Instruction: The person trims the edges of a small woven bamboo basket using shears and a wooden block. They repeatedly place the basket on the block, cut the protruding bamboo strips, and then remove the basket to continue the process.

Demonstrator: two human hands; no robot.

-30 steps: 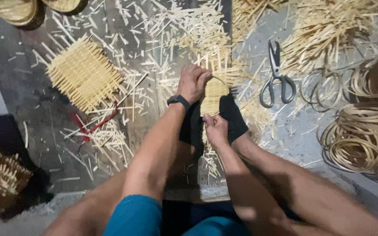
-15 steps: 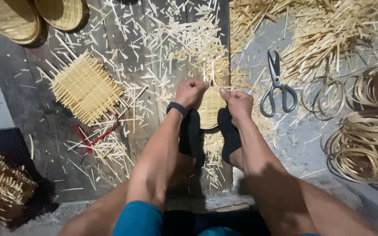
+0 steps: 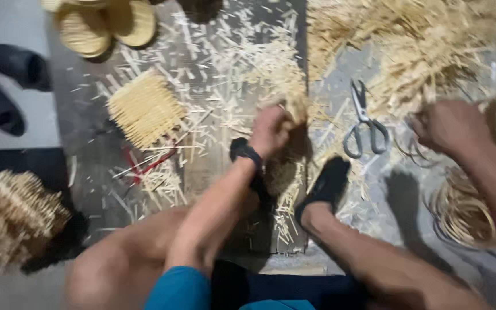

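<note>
- Two hands are working apart: our left hand (image 3: pixel 270 131) is gripping a small woven piece (image 3: pixel 294 109) over the wooden board (image 3: pixel 213 86), fingers curled shut around it.
- Our right hand (image 3: pixel 449 126) is reaching out to the right, closing loosely among the coiled strip rings (image 3: pixel 460 212); blur is hiding whether it is pinching one.
- We are seeing the rings lying right of the woven piece, nearer the right hand.
- Scissors (image 3: pixel 364 123) are lying between the hands, long axis pointing away from us.
- Our socked foot (image 3: pixel 325 186) is resting just below them.
</note>
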